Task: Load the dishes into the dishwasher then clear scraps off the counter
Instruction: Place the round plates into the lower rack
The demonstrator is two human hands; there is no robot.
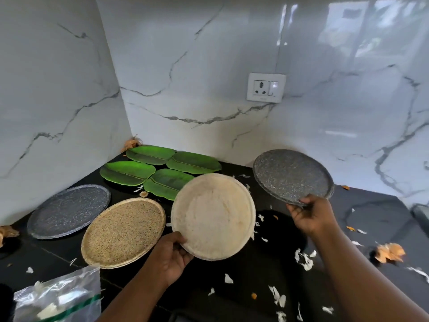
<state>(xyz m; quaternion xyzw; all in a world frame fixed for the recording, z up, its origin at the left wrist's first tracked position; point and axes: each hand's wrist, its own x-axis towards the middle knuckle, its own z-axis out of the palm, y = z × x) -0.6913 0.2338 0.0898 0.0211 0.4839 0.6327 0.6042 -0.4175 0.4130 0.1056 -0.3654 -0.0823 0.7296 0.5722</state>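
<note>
- Dishes lie and hang over a black worktop (pixel 383 219) in a corner of white marble-veined wall; two of them are lifted in the hands.
- Nearest, at the lower left edge, a clear zip bag (pixel 58 296) with a green seal strip is partly cut off by the frame; its contents are hard to make out.
- White scraps (pixel 304 259) and small orange bits are scattered over the worktop, thickest toward the right, with a crumpled brown peel (pixel 390 252) among them.
- The left hand (pixel 171 259) pinches the near rim of a round cream plate (pixel 213 214), pale and fibrous-looking, tilted up toward the camera and clear of the worktop.
- The right hand (pixel 311 217) has its grip closed on the near edge of a round grey speckled plate (pixel 292 175), held raised and tilted.
- Just left of the cream plate, a round tan speckled plate (pixel 123 231) rests flat, grainy in texture.
- Beyond it to the left lies a second grey speckled plate (pixel 69 210), flat on the worktop.
- Farther back, four green leaf-shaped plates (pixel 160 168) sit clustered together, glossy with a centre rib; the cream plate hides part of the nearest one.
- More brown peel (pixel 132 142) sits in the far corner, and another piece at the left edge.
- On the back wall is a white socket with a switch (pixel 265 87).
</note>
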